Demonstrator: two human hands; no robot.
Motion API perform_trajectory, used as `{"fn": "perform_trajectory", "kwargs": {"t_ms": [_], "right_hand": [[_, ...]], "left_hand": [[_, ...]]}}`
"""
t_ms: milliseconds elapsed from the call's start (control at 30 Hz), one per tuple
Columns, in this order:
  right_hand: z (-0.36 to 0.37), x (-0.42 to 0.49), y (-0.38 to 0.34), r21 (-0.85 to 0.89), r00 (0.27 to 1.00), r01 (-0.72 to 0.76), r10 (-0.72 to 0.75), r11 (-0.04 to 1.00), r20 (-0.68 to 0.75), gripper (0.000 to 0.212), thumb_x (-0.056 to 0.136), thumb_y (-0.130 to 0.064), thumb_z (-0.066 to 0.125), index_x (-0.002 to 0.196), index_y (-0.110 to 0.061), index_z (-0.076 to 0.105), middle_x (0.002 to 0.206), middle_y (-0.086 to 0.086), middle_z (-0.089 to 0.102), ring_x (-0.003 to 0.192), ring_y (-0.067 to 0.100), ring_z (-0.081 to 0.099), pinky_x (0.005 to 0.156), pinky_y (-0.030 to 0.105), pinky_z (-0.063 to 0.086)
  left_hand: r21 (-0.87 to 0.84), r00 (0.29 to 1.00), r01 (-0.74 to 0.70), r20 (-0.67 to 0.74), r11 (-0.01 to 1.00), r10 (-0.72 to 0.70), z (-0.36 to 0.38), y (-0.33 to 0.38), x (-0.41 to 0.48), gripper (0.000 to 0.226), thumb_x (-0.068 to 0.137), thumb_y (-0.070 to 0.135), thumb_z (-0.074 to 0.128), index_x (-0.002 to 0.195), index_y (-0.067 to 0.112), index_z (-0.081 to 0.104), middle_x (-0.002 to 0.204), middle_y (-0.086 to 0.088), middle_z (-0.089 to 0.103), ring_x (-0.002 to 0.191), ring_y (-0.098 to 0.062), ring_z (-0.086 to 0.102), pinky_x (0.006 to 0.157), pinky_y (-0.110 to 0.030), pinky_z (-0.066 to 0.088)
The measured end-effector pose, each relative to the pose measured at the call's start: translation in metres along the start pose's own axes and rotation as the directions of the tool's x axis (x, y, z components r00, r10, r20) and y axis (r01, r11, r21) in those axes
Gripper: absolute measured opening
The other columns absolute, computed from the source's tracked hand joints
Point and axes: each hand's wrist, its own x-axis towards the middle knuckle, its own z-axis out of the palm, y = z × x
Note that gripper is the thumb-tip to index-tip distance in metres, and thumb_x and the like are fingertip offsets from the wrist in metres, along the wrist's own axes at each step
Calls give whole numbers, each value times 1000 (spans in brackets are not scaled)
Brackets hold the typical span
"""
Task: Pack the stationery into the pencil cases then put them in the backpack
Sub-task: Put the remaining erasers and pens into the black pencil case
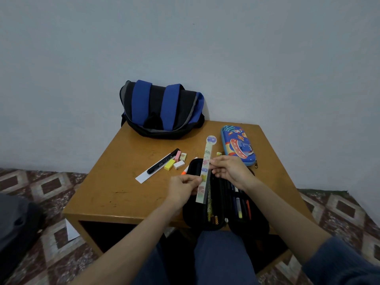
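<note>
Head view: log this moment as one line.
step: packing | left hand pinches pastel patterned flat ruler | right hand pinches it | ruler over open black fabric pencil case | blue cartoon pencil case shut | blue-black backpack untouched

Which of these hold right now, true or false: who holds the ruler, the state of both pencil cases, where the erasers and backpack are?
1. The left hand and right hand both pinch the patterned ruler. True.
2. The black pencil case is zipped shut. False: it lies open, with pens inside.
3. The blue pencil case lies open. False: it looks closed.
4. The erasers lie loose on the table. True.
5. The backpack is on the floor. False: it sits at the table's far edge, by the wall.
</note>
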Motion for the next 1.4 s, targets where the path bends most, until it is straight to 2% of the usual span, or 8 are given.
{"fn": "perform_trajectory", "kwargs": {"t_ms": [200, 300, 433, 633, 767, 967, 1233, 1400], "right_hand": [[-3, 0, 1, 22, 1000, -13, 13, 1000, 21, 5, 88, -3, 59, 89, 0, 64, 72, 9, 66, 55, 10, 60, 54, 18, 52], [-3, 1, 3, -16, 1000, -17, 16, 1000, -23, 6, 89, -2, 58, 90, 1, 63, 73, 11, 66, 57, 12, 60, 53, 18, 52], [-6, 0, 6, -119, 998, -25, 17, 993, -65, 5, 88, 0, 58, 86, 1, 62, 73, 13, 63, 59, 16, 58, 51, 18, 52], [-5, 2, 14, -231, 995, -86, 70, 969, -74, 10, 89, -3, 55, 79, -4, 57, 75, 13, 60, 52, 14, 53, 43, 18, 43], [-7, 6, 16, -132, 993, -121, 122, 984, 2, 11, 92, -4, 47, 82, -4, 52, 90, 18, 67, 45, 11, 48, 39, 17, 35], [-11, 9, 22, 30, 995, -104, 104, 994, 7, 6, 88, -5, 59, 82, -3, 60, 70, 9, 58, 48, 10, 52, 46, 18, 42], [-15, 8, 27, -163, 991, -78, 59, 984, -120, 22, 82, 12, 57, 92, -7, 50, 67, 12, 59, 45, 13, 57, 45, 21, 47], [-14, 8, 28, -170, 995, -81, 70, 982, -72, 9, 89, 2, 53, 89, -4, 59, 68, 9, 57, 43, 9, 52, 43, 18, 41]], "left_hand": [[-41, 999, 18, 37, 999, -16, 1, -2, 0, 12, 89, 8, 59, 84, 8, 69, 77, -5, 67, 69, -14, 63, 62, -18, 53], [200, 995, -56, -70, 978, 71, -2, -9, 4, 17, 90, 20, 60, 78, 12, 68, 77, -5, 67, 69, -13, 60, 63, -20, 50], [755, 977, -127, -16, 643, 212, -13, -21, 8, 15, 88, 32, 63, 89, 18, 68, 86, 1, 65, 76, -12, 59, 67, -28, 52], [932, 972, -179, 118, 317, 201, -5, -21, 7, 42, 79, 54, 64, 98, 16, 62, 106, 1, 53, 90, -14, 57, 68, -25, 47], [928, 981, -150, 98, 342, 166, -4, -21, 12, 39, 78, 51, 67, 93, 15, 63, 107, 0, 54, 90, -15, 57, 71, -28, 51], [915, 988, -146, 112, 376, 110, -6, -17, 16, 27, 82, 39, 68, 93, 15, 65, 103, 0, 57, 90, -15, 59, 74, -29, 54], [856, 993, -113, 112, 504, 32, -13, -13, 22, 19, 88, 30, 62, 95, 14, 68, 96, -2, 66, 87, -14, 62, 74, -28, 55], [801, 993, -109, 120, 588, 21, -19, -16, 23, 16, 88, 26, 62, 95, 13, 68, 92, -1, 64, 81, -9, 58, 67, -21, 50]]}}
